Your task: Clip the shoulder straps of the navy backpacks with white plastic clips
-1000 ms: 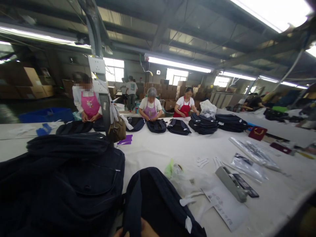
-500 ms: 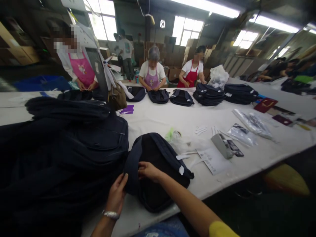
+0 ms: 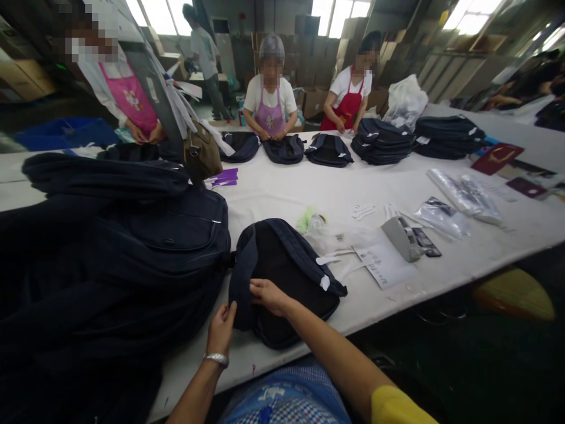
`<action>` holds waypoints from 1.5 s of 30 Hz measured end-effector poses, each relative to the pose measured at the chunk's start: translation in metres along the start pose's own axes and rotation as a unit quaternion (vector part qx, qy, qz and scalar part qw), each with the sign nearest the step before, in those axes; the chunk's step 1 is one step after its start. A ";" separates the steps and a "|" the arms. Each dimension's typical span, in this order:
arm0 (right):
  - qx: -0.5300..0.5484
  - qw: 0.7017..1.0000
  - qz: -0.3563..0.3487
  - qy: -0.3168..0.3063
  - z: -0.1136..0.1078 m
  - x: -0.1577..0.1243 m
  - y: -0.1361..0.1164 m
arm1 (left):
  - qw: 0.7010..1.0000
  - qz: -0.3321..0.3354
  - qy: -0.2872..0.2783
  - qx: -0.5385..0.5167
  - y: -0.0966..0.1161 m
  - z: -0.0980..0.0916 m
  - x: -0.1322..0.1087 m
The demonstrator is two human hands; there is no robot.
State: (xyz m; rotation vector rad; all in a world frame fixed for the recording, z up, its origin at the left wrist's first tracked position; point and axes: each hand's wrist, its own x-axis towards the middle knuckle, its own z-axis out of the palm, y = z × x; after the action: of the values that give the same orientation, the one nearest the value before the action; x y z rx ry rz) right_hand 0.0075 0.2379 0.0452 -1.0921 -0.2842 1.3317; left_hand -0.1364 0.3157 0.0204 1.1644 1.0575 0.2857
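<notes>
A dark navy backpack (image 3: 286,259) lies on the white table in front of me, its black back panel and shoulder straps facing up. My left hand (image 3: 221,331), with a silver band at the wrist, pinches the outer edge of the near shoulder strap (image 3: 244,280), thumb on top. On the strap's inner edge, my right hand (image 3: 270,296) is closed with thumb and fingers together; its fingertips are partly hidden. The other strap (image 3: 298,250) runs along the far side, where a small white tag (image 3: 325,282) shows near its lower end.
A large pile of navy backpacks (image 3: 176,229) rises on my left, touching this one. To the right lie a handwritten paper (image 3: 383,268), a grey device (image 3: 402,238) and clear plastic bags (image 3: 444,215). Across the table (image 3: 286,197), several people handle backpacks beside stacks (image 3: 383,141).
My view has tilted down and shifted. Both hands remain at the strap; the right fingers, deeper under its inner edge before, now show more at that edge.
</notes>
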 end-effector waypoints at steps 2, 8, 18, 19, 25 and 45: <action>0.012 1.000 -0.014 -0.008 0.000 -0.010 0.001 | 1.000 0.006 -0.012 0.001 0.000 0.003 -0.004; 0.037 0.998 -0.045 0.018 -0.004 -0.031 0.004 | 0.997 0.067 -0.029 0.028 0.003 0.023 -0.031; 0.010 0.995 0.051 0.082 -0.018 -0.047 0.006 | 0.993 0.005 -0.066 -0.100 -0.023 0.052 -0.042; 0.005 0.994 0.076 0.084 -0.019 -0.049 0.008 | 0.994 0.035 -0.058 -0.083 -0.024 0.052 -0.044; -0.003 0.990 0.122 0.067 -0.025 -0.056 0.006 | 0.990 0.083 -0.099 -0.048 -0.018 0.036 -0.052; 0.012 0.974 0.198 0.108 -0.029 -0.062 -0.030 | 0.942 0.292 -0.107 0.129 -0.008 0.030 0.019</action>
State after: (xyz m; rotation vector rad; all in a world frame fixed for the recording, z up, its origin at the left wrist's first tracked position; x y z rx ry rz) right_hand 0.0301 0.1742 0.0783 -1.3054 0.1194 1.5430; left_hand -0.1052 0.3068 0.0041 1.7002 0.5461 0.4791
